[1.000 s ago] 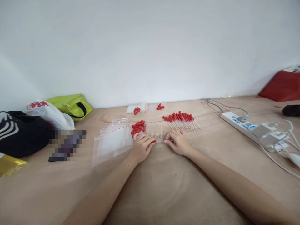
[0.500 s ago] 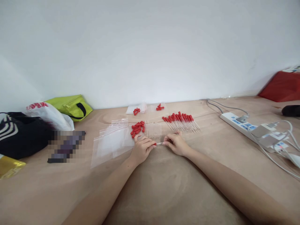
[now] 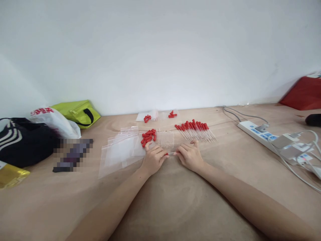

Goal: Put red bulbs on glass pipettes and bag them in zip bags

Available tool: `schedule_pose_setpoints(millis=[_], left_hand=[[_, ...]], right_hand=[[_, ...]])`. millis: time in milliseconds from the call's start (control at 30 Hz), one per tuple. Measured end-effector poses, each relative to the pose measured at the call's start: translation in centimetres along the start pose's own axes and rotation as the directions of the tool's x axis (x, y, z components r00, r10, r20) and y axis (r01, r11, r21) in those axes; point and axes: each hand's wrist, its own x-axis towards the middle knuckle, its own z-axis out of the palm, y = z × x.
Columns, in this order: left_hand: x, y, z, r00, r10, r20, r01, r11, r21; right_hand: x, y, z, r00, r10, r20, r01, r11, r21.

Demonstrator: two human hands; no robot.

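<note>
- A thin clear tube [image 3: 172, 153] lies between the two hands, low over the table [image 3: 163, 207], one end at a red bulb [image 3: 167, 154].
- The left hand [image 3: 153, 158] pinches the bulb; the fingers of the right hand [image 3: 189, 155] are closed on the tube.
- A second ago a gap parted bulb and tube; now they meet and the hands are closer together. The tube seems to be going into the bulb, though fingers hide how deep.
- Just beyond the hands lie a row of loose tubes [image 3: 165, 139] and a heap of red bulbs [image 3: 148, 137], close enough to be brushed.
- To the right, bulb-topped droppers [image 3: 194, 129] lie slanted side by side.
- Clear zip bags [image 3: 115, 155] overlap left of the heap.
- Farther out: a power strip [image 3: 247, 129] with cables on the right, a lime-green bag [image 3: 77, 110] and a dark bag [image 3: 25, 147] on the left.
</note>
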Motion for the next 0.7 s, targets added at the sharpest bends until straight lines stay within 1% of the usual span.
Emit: schedule_pose_setpoints(millis=[167,267,333,400,500,600,700], left_hand=[[0.1,0.0,-0.3,0.999,0.022,-0.025,-0.022,1.000,-0.019],[0.2,-0.2,-0.5,0.997,0.034,-0.070,-0.034,0.999,-0.004],[0.2,-0.5,-0.6,0.994,0.035,-0.100,-0.034,0.999,0.011],[0.1,-0.8,-0.6,0.992,0.036,-0.122,-0.035,0.999,0.016],[-0.1,-1.0,-0.4,0.991,0.026,-0.132,-0.025,1.000,0.007],[-0.1,-0.8,-0.4,0.995,0.008,-0.104,-0.010,1.000,-0.020],[0.0,-0.1,-0.6,0.998,0.011,-0.062,-0.015,0.998,-0.063]], right_hand=[[0.2,0.7,0.1,0.994,-0.097,-0.052,0.097,0.995,-0.004],[0.3,1.3,-0.2,0.979,-0.190,-0.080,0.185,0.980,-0.070],[0.2,1.4,-0.3,0.969,-0.236,-0.069,0.226,0.966,-0.130],[0.1,1.3,-0.2,0.969,-0.243,-0.053,0.232,0.958,-0.167],[0.0,1.0,0.0,0.973,-0.221,-0.066,0.206,0.962,-0.181],[-0.1,0.7,0.1,0.974,-0.212,-0.075,0.197,0.964,-0.177],[-0.2,0.6,-0.1,0.979,-0.196,-0.054,0.187,0.972,-0.140]])
